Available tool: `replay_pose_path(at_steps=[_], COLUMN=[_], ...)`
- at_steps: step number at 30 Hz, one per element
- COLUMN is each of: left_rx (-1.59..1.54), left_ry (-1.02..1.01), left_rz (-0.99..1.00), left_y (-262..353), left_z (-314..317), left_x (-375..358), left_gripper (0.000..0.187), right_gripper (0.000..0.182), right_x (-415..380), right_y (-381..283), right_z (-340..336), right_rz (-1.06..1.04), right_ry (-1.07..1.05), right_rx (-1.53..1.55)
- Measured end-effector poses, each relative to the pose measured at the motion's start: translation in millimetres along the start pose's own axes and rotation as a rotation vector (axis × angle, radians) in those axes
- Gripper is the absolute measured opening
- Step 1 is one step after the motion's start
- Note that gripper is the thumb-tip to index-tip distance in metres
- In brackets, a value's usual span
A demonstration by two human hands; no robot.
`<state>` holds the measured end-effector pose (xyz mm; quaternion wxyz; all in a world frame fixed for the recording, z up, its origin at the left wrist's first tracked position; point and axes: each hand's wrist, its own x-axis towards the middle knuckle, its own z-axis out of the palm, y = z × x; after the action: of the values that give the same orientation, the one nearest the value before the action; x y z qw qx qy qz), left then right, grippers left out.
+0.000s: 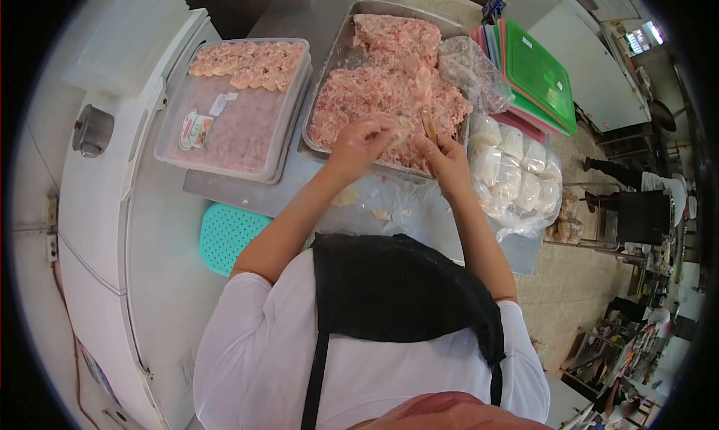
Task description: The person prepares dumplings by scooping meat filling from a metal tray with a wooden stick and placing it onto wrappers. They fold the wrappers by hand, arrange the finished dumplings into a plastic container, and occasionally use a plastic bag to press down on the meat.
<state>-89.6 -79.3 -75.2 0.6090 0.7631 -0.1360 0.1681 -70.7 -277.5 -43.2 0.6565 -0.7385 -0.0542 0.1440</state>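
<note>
My left hand (pixel 359 145) is held over the near edge of a metal tray (pixel 305 127), fingers curled around a pale, blurred dumpling wrapper (pixel 402 133). Just to its right, my right hand (pixel 449 162) grips a narrow, flat, brass-coloured spatula (pixel 428 122), its blade pointing up toward the meat. Pinkish ground meat (pixel 367 93) fills much of the tray in a thick mass. A clear plastic box (pixel 168 134) on the left holds rows of filled dumplings (pixel 247 65) at its far end; a label sits under its clear surface.
Bagged stacks of white rounds (pixel 517 168) lie right of the tray. Crumpled plastic (pixel 472 71) and coloured lids (pixel 535 74) sit behind them. A turquoise perforated basket (pixel 232 238) is at lower left. Pale scraps (pixel 345 197) lie before me. Another person (pixel 663 184) stands far right.
</note>
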Motion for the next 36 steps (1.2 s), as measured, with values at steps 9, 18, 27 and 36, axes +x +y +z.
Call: replay_pose_path(at_steps=[9, 18, 27, 36], left_rx=[-0.742, -0.910, -1.155, -1.426], left_ry=[0.194, 0.161, 0.313, 0.522], left_rz=[-0.565, -0.632, -0.617, -0.712], left_y=[17.5, 27.7, 20.4, 12.1], left_z=[6.3, -12.2, -3.8, -5.9], left_x=[9.4, 19.5, 35.7, 43.9], left_gripper=[0.025, 0.032, 0.037, 0.068], right_gripper=[0.021, 0.025, 0.024, 0.026], right_x=[2.4, -1.8, 5.3, -17.4], right_y=[11.1, 7.6, 4.9, -43.1], right_z=[-10.2, -15.7, -15.7, -22.6], right_rz=[0.084, -0.064, -0.496, -0.406], right_ry=[-0.074, 0.086, 0.197, -0.037], right_rx=[0.146, -0.046, -0.370, -1.289])
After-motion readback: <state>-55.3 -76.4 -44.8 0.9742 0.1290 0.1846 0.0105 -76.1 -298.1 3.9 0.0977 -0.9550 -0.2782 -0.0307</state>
